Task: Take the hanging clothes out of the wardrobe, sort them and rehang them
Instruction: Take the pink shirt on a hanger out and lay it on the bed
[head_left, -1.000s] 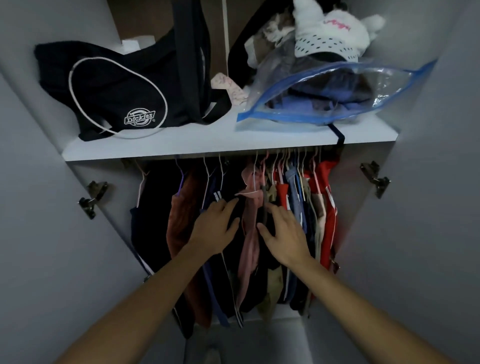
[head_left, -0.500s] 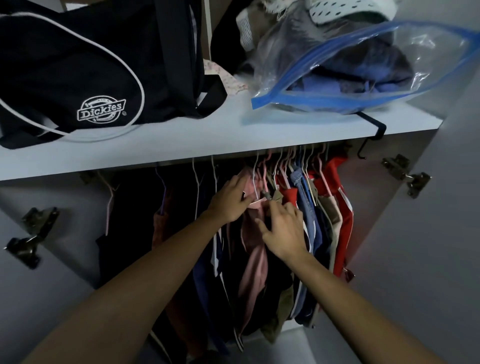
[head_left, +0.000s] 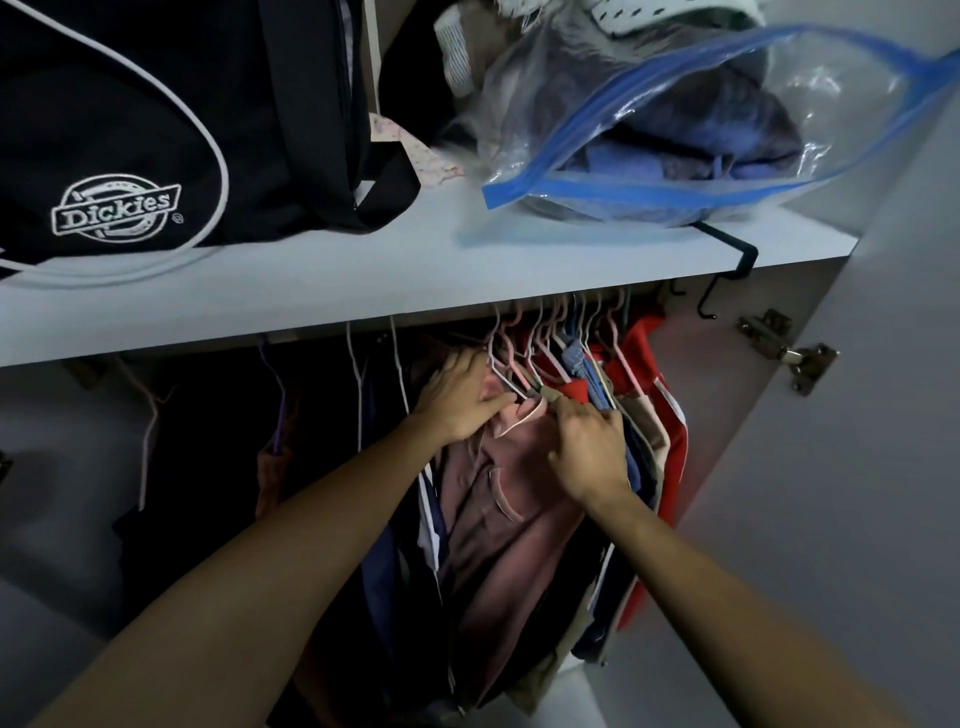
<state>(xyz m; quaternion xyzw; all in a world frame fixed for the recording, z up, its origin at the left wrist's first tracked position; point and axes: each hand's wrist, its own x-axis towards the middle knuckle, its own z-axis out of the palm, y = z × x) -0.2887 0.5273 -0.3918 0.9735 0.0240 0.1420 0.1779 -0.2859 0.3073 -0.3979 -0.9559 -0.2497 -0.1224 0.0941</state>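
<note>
Single view only: head cam, wide-angle, so no overlap with any second view. It sits close to the open wardrobe and faces straight in, level with the white wardrobe shelf (head_left: 415, 280), which cuts across the upper middle of frame. Above the shelf line: the black Dickies bag (head_left: 156, 130) near left and the clear blue-edged zip bag (head_left: 701, 130) far right, both cropped by the top edge. Below it: the row of hanging clothes on wire hangers (head_left: 545, 415), centre. Both forearms enter from the bottom edge, and the hands meet mid-frame. Metal door hinge (head_left: 784, 348) at right edge. Edges bend from lens distortion.
</note>
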